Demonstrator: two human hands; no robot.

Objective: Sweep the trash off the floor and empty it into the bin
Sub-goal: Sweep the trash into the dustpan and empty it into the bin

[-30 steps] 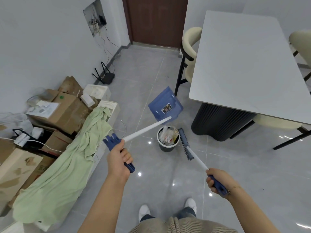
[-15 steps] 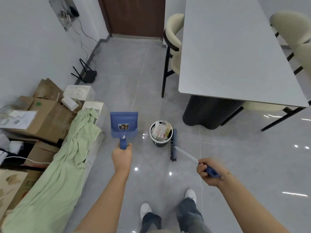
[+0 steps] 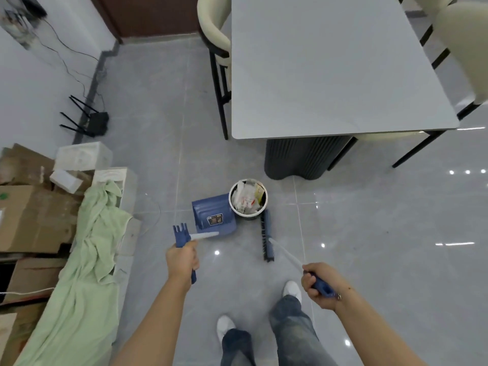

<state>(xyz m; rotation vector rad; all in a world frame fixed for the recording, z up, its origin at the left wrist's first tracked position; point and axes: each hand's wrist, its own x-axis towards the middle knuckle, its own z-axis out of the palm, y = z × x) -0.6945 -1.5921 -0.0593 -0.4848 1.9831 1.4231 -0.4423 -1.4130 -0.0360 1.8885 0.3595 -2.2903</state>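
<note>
1. While the grey tiled floor [image 3: 369, 260] is being viewed from above, a blue plastic long-handled dustpan [image 3: 214, 217] is being held by the left hand [image 3: 182, 261], whose fingers are being kept curled round the blue grip at the top of its white shaft.
2. The dustpan's scoop is being rested on or just above the floor, just beside the left side of a small round white-rimmed bin [image 3: 248, 199]; whether the two are touching cannot be told.
3. The bin is being shown upright on the floor, filled with crumpled paper and wrappers [image 3: 247, 198].
4. A blue-bristled broom with a white shaft [image 3: 266, 235] is being gripped by the right hand [image 3: 318, 285], the fingers being wrapped round its blue handle end.
5. The broom head is being held low at the floor, just below and to the right of the bin, with the bristles turned towards the left.
6. A pale grey rectangular table on a dark fluted base [image 3: 330, 70] is being seen beyond the bin, with cream chairs [image 3: 211, 25] around it.
7. A light green cloth [image 3: 87, 260] is being draped over cardboard boxes [image 3: 29, 215] at the left, and a black router with antennas [image 3: 89, 120] is being seen by the wall.
8. White shoes [image 3: 291, 290] and blue jeans are being seen at the bottom edge.
</note>
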